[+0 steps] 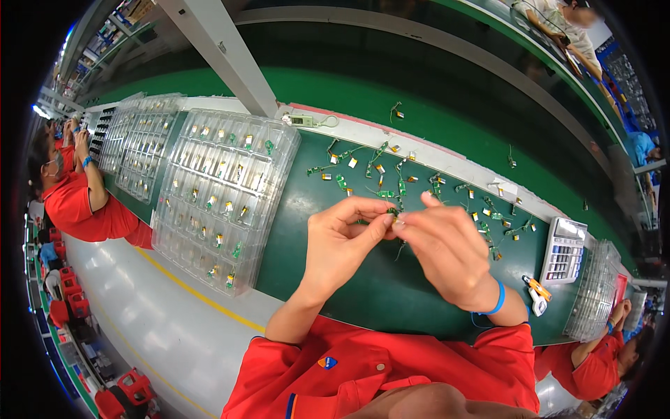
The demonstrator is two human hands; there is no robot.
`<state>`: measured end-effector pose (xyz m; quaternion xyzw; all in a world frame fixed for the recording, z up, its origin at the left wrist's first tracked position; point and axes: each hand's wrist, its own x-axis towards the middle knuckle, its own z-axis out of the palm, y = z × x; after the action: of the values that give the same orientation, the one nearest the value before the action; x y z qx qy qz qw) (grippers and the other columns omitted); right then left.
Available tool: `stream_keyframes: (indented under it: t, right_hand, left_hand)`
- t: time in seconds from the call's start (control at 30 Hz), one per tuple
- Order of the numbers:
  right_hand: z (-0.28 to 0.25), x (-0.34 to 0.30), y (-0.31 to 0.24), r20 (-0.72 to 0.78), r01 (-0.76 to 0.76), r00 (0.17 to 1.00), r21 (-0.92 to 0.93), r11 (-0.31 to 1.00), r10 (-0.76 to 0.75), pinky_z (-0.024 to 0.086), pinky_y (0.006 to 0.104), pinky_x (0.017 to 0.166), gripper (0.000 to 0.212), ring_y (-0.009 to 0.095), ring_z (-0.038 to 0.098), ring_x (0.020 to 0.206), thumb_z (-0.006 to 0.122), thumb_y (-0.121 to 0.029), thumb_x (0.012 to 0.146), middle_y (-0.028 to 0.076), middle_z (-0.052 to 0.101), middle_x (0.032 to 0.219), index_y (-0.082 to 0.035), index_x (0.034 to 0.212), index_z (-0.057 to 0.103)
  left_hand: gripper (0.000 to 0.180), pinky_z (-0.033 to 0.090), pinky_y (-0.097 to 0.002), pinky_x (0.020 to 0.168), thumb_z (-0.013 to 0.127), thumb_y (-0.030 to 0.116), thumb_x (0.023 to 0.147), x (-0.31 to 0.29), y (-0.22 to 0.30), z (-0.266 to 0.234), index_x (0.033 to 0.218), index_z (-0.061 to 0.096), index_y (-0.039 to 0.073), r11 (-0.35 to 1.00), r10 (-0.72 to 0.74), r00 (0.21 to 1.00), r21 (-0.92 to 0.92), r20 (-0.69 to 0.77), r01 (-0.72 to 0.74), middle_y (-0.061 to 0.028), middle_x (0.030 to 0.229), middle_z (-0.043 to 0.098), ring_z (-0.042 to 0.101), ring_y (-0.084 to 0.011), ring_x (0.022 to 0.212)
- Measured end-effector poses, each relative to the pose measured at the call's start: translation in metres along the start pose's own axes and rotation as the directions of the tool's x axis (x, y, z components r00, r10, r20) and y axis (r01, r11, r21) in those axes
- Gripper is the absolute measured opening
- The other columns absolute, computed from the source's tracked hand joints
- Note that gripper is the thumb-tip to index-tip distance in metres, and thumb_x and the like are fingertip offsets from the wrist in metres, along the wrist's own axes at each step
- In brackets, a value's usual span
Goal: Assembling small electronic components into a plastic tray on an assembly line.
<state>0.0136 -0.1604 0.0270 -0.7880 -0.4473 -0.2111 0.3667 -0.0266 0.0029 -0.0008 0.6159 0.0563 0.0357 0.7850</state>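
Over the green tabletop, my left hand (335,241) and my right hand (450,251) meet at the fingertips. Both pinch one small green circuit board (394,210), mostly covered by the fingers; a small pale part shows at its lower edge. A thin dark wire seems to hang below the fingers. Just beyond my hands, several similar boards with thin wires and small silver-and-yellow battery cells (352,163) lie scattered. A blue band circles my right wrist.
On the left stands a clear compartment tray (269,188) holding boards and cells, with more trays (143,143) behind it. To the right are a calculator (564,251), an orange-handled tool (536,288) and stacked clear trays (593,293). A post (223,52) rises at the back. Co-workers sit on both sides.
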Motion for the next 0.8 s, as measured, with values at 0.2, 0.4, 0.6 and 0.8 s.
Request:
stream_keyframes:
  t: [0.2,0.4,0.6,0.8]
  right_hand:
    - [-0.0025,-0.0001,-0.0035,0.04,0.047,0.998,-0.055,0.997,-0.045,0.057,0.0398,0.082,0.027,0.026,0.062,0.079,0.071,0.011,0.064,0.012,0.065,0.091,0.002,0.089,0.067]
    - [-0.0018,0.0027,0.0022,0.079,0.1,0.992,-0.049,0.994,-0.096,0.057,0.0394,0.082,0.03,0.027,0.062,0.084,0.071,0.011,0.063,0.014,0.065,0.097,0.003,0.091,0.067]
    - [-0.004,-0.0016,-0.0005,0.163,0.193,0.97,-0.067,0.979,-0.18,0.057,0.0409,0.084,0.028,0.026,0.062,0.085,0.072,0.007,0.067,0.013,0.065,0.097,0.002,0.094,0.066]
    - [-0.0031,-0.0039,0.0054,0.11,0.176,0.979,-0.054,0.983,-0.169,0.056,0.0419,0.085,0.031,0.025,0.063,0.084,0.073,0.006,0.065,0.012,0.064,0.095,0.002,0.095,0.066]
  left_hand:
    - [0.015,0.057,-0.0262,0.07,0.062,-0.007,0.085,0.0021,0.0004,-0.0057,0.1,0.065,-0.007,0.994,0.038,0.999,0.102,0.0,-0.038,-0.0114,0.092,0.067,0.066,-0.0159,0.082]
    - [0.015,0.057,-0.0256,0.069,0.061,-0.007,0.084,0.0002,0.0049,-0.0047,0.099,0.064,-0.007,0.996,-0.031,0.999,0.083,-0.009,0.032,-0.0108,0.091,0.066,0.066,-0.0154,0.08]
    - [0.012,0.055,-0.0261,0.069,0.062,-0.004,0.085,0.0021,-0.0006,-0.0073,0.097,0.064,-0.005,0.996,-0.047,0.998,-0.068,0.039,0.049,-0.0098,0.091,0.067,0.065,-0.013,0.082]
    - [0.009,0.056,-0.0261,0.068,0.063,-0.002,0.086,0.0027,0.0016,-0.0077,0.094,0.063,-0.004,0.979,-0.08,0.994,-0.18,0.079,0.093,-0.0094,0.089,0.067,0.064,-0.0124,0.079]
